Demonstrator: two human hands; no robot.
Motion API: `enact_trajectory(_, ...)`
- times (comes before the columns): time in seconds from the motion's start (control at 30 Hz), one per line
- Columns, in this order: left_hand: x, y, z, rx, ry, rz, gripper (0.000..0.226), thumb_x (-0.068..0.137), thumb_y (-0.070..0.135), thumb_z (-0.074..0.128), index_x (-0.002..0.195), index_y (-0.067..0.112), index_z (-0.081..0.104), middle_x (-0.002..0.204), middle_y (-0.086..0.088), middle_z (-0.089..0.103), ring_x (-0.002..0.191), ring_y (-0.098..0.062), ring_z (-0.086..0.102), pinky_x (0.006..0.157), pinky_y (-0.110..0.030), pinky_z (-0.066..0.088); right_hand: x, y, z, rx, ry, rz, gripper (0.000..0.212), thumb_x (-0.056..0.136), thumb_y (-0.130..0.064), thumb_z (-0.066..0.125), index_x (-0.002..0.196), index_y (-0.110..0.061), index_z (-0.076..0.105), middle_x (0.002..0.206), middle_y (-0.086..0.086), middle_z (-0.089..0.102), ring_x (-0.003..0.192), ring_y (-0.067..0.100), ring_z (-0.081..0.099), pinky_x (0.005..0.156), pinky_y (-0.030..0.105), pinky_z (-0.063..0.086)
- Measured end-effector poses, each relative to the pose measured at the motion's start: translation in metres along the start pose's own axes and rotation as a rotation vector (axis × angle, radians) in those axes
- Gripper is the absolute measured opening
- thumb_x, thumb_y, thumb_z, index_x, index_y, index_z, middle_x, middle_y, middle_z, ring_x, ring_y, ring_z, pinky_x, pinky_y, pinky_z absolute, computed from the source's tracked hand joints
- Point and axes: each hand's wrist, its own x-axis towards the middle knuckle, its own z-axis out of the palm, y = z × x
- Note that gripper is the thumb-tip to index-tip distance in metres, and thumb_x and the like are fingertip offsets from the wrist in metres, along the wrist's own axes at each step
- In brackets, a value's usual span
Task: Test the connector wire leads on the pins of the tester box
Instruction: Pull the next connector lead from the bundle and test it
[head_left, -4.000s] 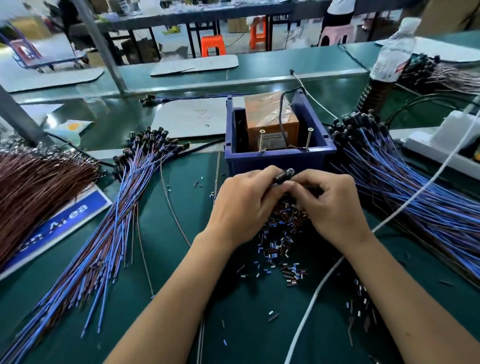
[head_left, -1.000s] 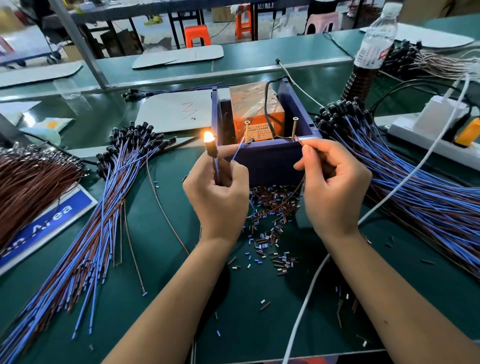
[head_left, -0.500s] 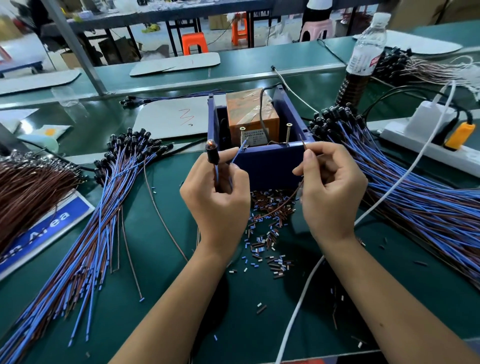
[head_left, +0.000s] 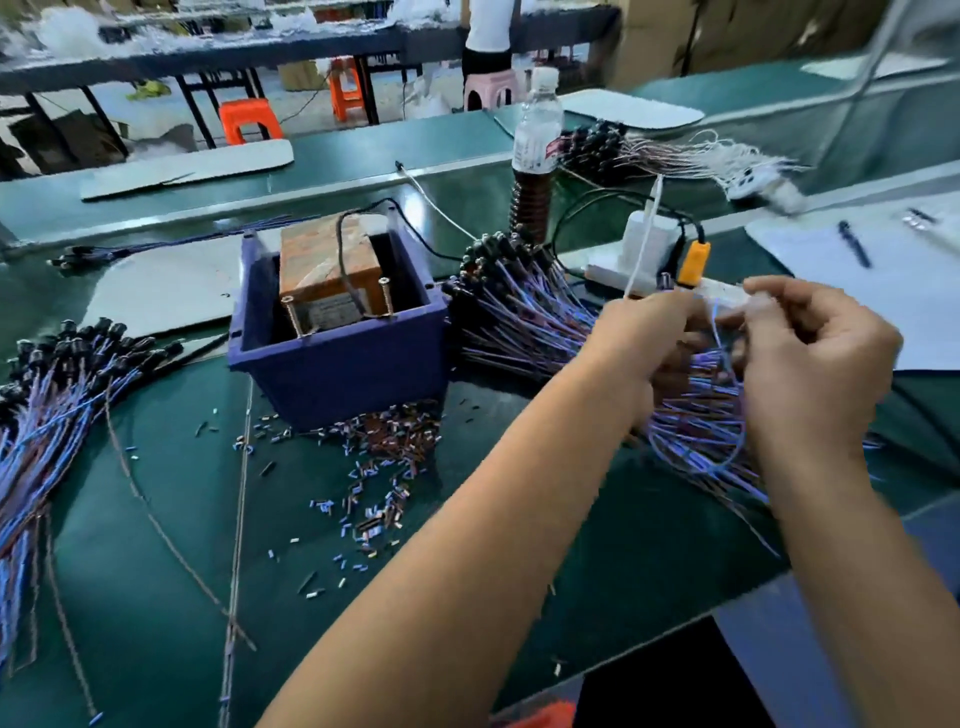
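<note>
The tester box (head_left: 337, 364), with 2 upright pins (head_left: 385, 296) at its front edge, sits on the green table (head_left: 130, 571) well to the left of both hands. The right hand (head_left: 815, 364) pinches a thin blue wire lead (head_left: 727, 364) with curled fingers. The left hand (head_left: 644, 343) is curled just beside it; its hold is blurred, so I cannot tell. Beneath both lies the right wire bundle (head_left: 519, 317); another wire bundle (head_left: 57, 395) lies far left.

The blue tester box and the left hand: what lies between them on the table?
In the head view, a pile of blue and brown wire leads lies between the blue tester box and the left hand.
</note>
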Motion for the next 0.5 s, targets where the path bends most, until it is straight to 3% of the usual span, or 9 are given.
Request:
enact_trajectory(0.07, 0.021, -0.001, 0.020, -0.174, -0.165, -0.163, 0.035, 0.105, 0.008, 0.035, 0.071, 0.015, 0.039, 0.044, 0.002, 0.035, 0.024, -0.004, 0.021, 0.026, -0.013, 0.014, 0.017, 0.004, -0.022, -0.073, -0.028, 0.085, 0.013, 0.087, -0.024, 0.062, 0.086, -0.026, 0.075, 0.060, -0.006, 0.070, 0.052, 0.013, 0.062, 0.069, 0.046, 0.064)
enact_trajectory(0.13, 0.038, 0.000, 0.027, -0.316, -0.174, -0.222, 0.037, 0.109, 0.010, 0.028, 0.073, 0.017, 0.034, 0.039, 0.006, 0.029, 0.023, -0.002, 0.023, 0.025, -0.014, 0.016, 0.030, 0.008, -0.039, -0.182, -0.039, 0.092, 0.014, 0.087, -0.026, 0.066, 0.095, -0.024, 0.077, 0.073, -0.004, 0.073, 0.061, 0.017, 0.067, 0.079, 0.048, 0.063)
enact_trajectory(0.2, 0.054, 0.000, 0.025, -0.449, -0.047, -0.170, 0.038, 0.108, 0.005, 0.023, 0.074, 0.017, 0.034, 0.037, 0.007, 0.028, 0.023, -0.001, 0.025, 0.028, -0.012, 0.015, 0.039, 0.010, -0.051, -0.430, -0.055, 0.001, 0.028, 0.090, -0.029, 0.069, 0.116, -0.023, 0.073, 0.116, 0.006, 0.070, 0.079, 0.024, 0.070, 0.092, 0.031, 0.054)
enact_trajectory(0.23, 0.060, 0.000, 0.020, -0.498, 0.040, -0.106, 0.038, 0.106, 0.001, 0.022, 0.074, 0.016, 0.034, 0.035, 0.007, 0.029, 0.023, -0.001, 0.026, 0.028, -0.012, 0.016, 0.040, 0.011, -0.054, -0.546, -0.076, -0.070, 0.036, 0.092, -0.029, 0.070, 0.127, -0.022, 0.069, 0.137, 0.012, 0.057, 0.087, 0.029, 0.067, 0.097, 0.026, 0.048)
enact_trajectory(0.3, 0.067, 0.001, 0.010, -0.571, 0.208, 0.020, 0.038, 0.104, -0.002, 0.023, 0.071, 0.012, 0.037, 0.034, 0.004, 0.035, 0.023, -0.003, 0.031, 0.028, -0.012, 0.021, 0.034, 0.008, -0.051, -0.698, -0.128, -0.230, 0.045, 0.094, -0.031, 0.071, 0.136, -0.016, 0.062, 0.153, 0.019, 0.034, 0.111, 0.039, 0.058, 0.108, 0.039, 0.042)
enact_trajectory(0.37, 0.068, 0.006, 0.003, -0.685, 0.291, 0.090, 0.037, 0.105, -0.002, 0.027, 0.074, 0.009, 0.044, 0.043, 0.000, 0.044, 0.027, -0.005, 0.038, 0.031, -0.011, 0.028, 0.026, 0.004, -0.037, -0.811, -0.202, -0.387, 0.041, 0.099, -0.039, 0.064, 0.134, -0.017, 0.065, 0.153, 0.016, 0.037, 0.129, 0.043, 0.043, 0.106, 0.053, 0.039)
enact_trajectory(0.43, 0.067, 0.013, -0.004, -0.827, 0.331, 0.161, 0.033, 0.106, -0.002, 0.033, 0.078, 0.009, 0.049, 0.055, -0.002, 0.050, 0.031, -0.005, 0.045, 0.034, -0.010, 0.035, 0.019, 0.000, -0.018, -0.830, -0.372, -0.467, 0.043, 0.102, -0.047, 0.052, 0.134, -0.023, 0.066, 0.143, 0.006, 0.056, 0.130, 0.036, 0.043, 0.102, 0.050, 0.033)
enact_trajectory(0.5, 0.065, 0.022, -0.013, -0.934, 0.338, 0.240, 0.030, 0.106, -0.002, 0.037, 0.081, 0.007, 0.051, 0.060, -0.004, 0.051, 0.032, -0.005, 0.047, 0.037, -0.010, 0.039, 0.011, -0.002, -0.004, -0.735, -0.530, -0.487, 0.042, 0.104, -0.044, 0.055, 0.140, -0.026, 0.061, 0.124, -0.001, 0.070, 0.122, 0.027, 0.054, 0.101, 0.046, 0.032)
